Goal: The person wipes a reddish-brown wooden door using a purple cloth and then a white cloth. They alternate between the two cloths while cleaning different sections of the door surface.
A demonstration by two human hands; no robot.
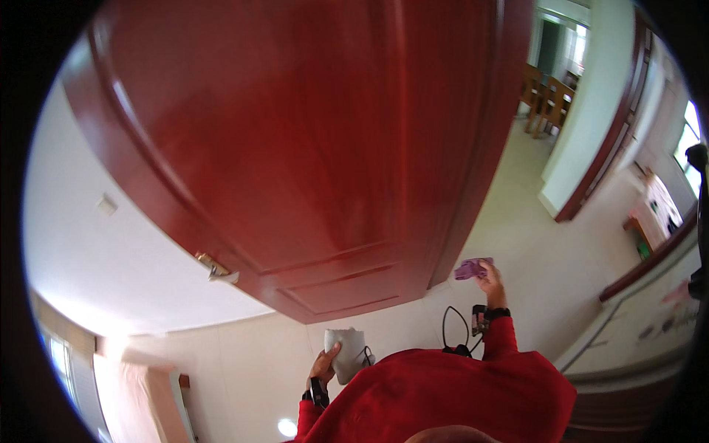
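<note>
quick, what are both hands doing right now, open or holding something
Left hand: closed, holding a grey object, exact kind unclear.
Right hand: closed, holding a purple cloth.

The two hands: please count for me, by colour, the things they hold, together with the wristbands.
Grey pouch-like item, in the left hand: 1
Purple cloth, in the right hand: 1
Black wristbands, one on each wrist: 2
Total: 4
</note>
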